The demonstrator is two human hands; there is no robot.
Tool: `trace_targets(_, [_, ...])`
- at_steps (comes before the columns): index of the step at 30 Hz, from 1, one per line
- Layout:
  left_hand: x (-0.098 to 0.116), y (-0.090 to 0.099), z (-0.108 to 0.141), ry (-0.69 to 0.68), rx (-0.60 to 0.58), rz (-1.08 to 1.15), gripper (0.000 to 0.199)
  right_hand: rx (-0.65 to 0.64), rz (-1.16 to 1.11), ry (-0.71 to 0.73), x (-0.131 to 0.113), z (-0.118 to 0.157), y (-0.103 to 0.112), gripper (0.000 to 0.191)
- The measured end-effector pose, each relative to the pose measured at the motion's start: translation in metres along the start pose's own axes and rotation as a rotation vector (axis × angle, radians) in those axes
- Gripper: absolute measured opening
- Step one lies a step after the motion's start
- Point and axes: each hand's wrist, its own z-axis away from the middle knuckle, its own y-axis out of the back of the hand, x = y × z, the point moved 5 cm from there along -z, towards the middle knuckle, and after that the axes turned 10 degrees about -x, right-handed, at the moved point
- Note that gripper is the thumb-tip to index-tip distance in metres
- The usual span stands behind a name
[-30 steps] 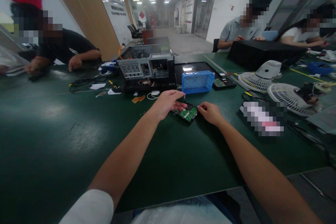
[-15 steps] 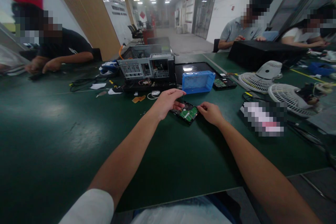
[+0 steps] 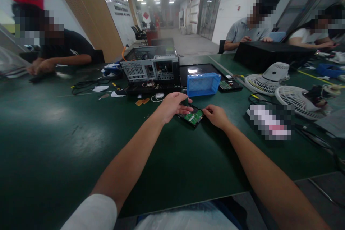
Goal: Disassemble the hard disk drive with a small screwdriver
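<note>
A hard drive with a green circuit board (image 3: 194, 118) lies on the dark green table, turned at an angle. Over its far left part is my left hand (image 3: 176, 106), fingers curled around something dark and thin, too small to make out. My right hand (image 3: 215, 115) pinches the drive's right corner. Just beyond the drive a blue plastic box (image 3: 203, 84) stands on its side. Several tiny bits, perhaps screws, are scattered to the left of my left hand.
An opened computer case (image 3: 151, 70) stands behind my left hand. A second drive (image 3: 230, 85) lies right of the blue box. White fan parts (image 3: 296, 102) and cables are at the right. Orange-brown scraps (image 3: 142, 102) lie left. Other people sit across the table on both sides.
The fingers of my left hand have shifted slightly and spread a little over the drive. My right hand and the drive stay where they were.
</note>
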Motion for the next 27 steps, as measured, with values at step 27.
trace_targets(27, [0.0028,-0.0031,0.0015,0.028,0.012,-0.139,0.02,-0.003,0.001,-0.007,-0.001,-0.0002,0.001,0.026])
